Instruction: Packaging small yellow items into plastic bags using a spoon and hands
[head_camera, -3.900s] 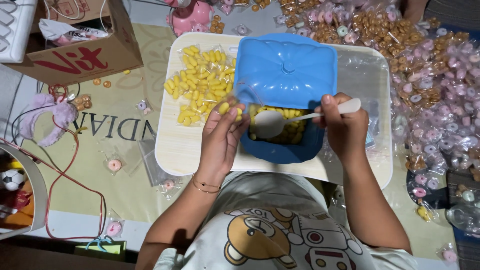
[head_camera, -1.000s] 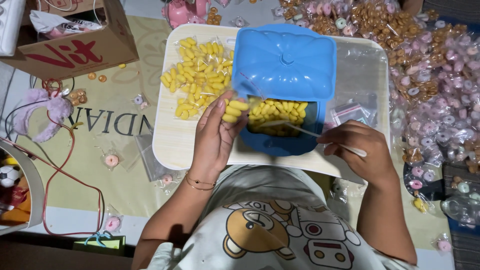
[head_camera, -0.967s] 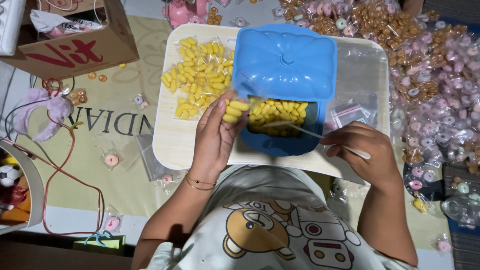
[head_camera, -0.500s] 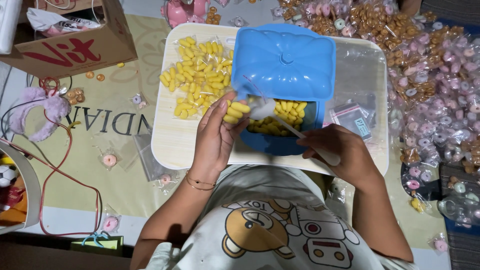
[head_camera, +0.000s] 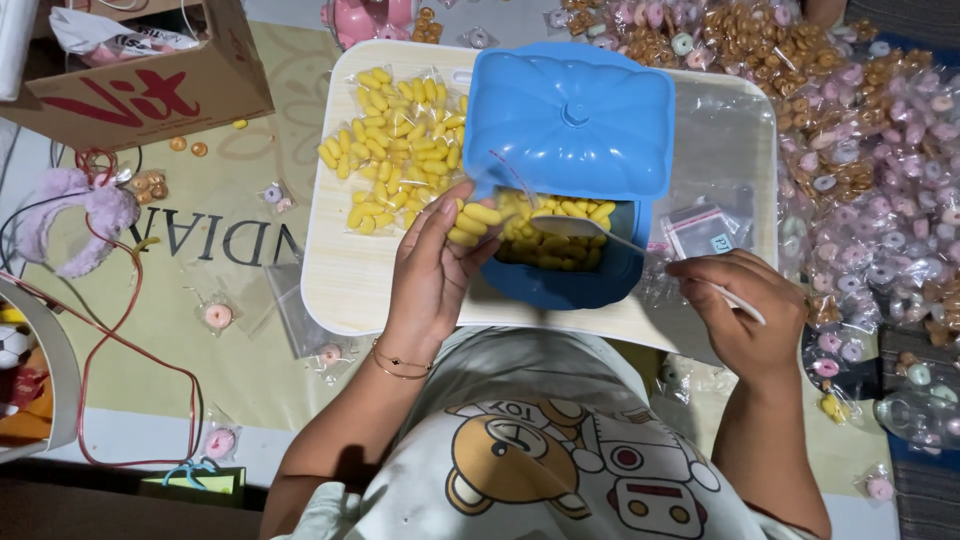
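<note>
Left hand (head_camera: 432, 275), at centre frame, pinches a small clear bag (head_camera: 478, 218) of yellow snacks at the rim of the blue container (head_camera: 580, 285). Right hand (head_camera: 740, 310), at centre right, is closed around the handle of a white spoon (head_camera: 590, 229) whose bowl lies over the yellow pieces inside the container. The raised blue lid (head_camera: 568, 120) hides the container's far half. Container and lid rest on a pale wooden tray (head_camera: 345, 285); filled yellow packets (head_camera: 395, 130) are piled on its upper left part, empty clear bags (head_camera: 700, 228) on its right. A cardboard box (head_camera: 150, 75) occupies the upper left of the frame, cut off by the edge. Pink and brown wrapped sweets (head_camera: 860, 130) fill the upper right. A red cord (head_camera: 110, 330) loops at the left edge, its ends hard to trace.
</note>
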